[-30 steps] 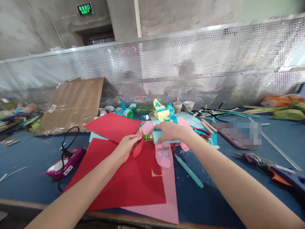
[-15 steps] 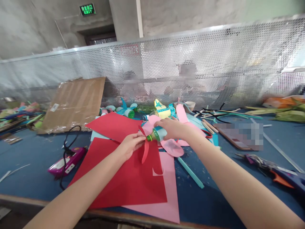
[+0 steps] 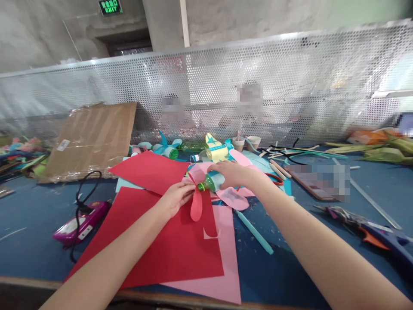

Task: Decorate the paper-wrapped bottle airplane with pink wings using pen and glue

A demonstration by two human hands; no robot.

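Note:
My right hand (image 3: 232,173) is wrapped round a small bottle (image 3: 209,183) covered in light blue paper, with pink paper wings (image 3: 232,198) sticking out under it. The bottle's green neck points left. My left hand (image 3: 174,198) pinches a red paper petal (image 3: 195,206) right at that green neck. Both hands hover over a big red paper sheet (image 3: 161,245) that lies on a pink sheet (image 3: 222,262).
A purple glue gun (image 3: 79,224) with a black cord lies left; another glue gun (image 3: 371,228) lies right. A light blue stick (image 3: 254,232), red scissors (image 3: 274,178), cardboard (image 3: 90,140), finished paper planes (image 3: 216,150) and a perforated metal screen (image 3: 290,86) stand behind. The blue table's (image 3: 322,258) front edge is near.
The bottle has been turned and tilted so its pink wings swing round. The red petal has moved from beside the neck to hanging down under it.

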